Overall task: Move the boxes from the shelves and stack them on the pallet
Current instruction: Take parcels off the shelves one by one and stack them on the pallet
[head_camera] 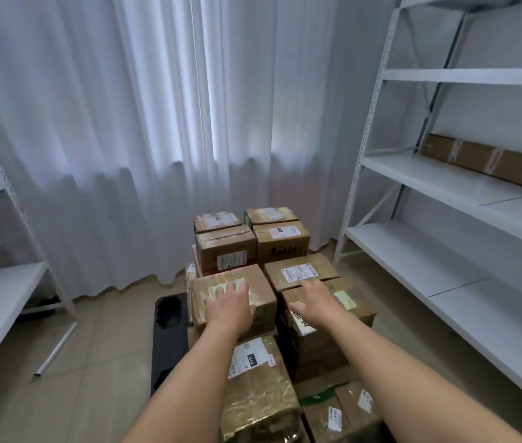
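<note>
Hands (231,303) flat atop stacked boxes (263,292)

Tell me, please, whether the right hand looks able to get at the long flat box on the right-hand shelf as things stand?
Probably yes. The right hand rests on a stacked box, holding nothing, and the shelf front before the long flat box is open; a turn and stretch seem needed.

Ahead of the left fingers (232,287), two taller boxes (225,247) rise as a wall. Beyond the right fingers (306,284), a labelled box (299,271) lies about level with them, open air above. Left of the fingers, the black pallet edge (168,330) and floor (99,340) stand bare; right, shelves (445,251) flank an open floor gap.
</note>
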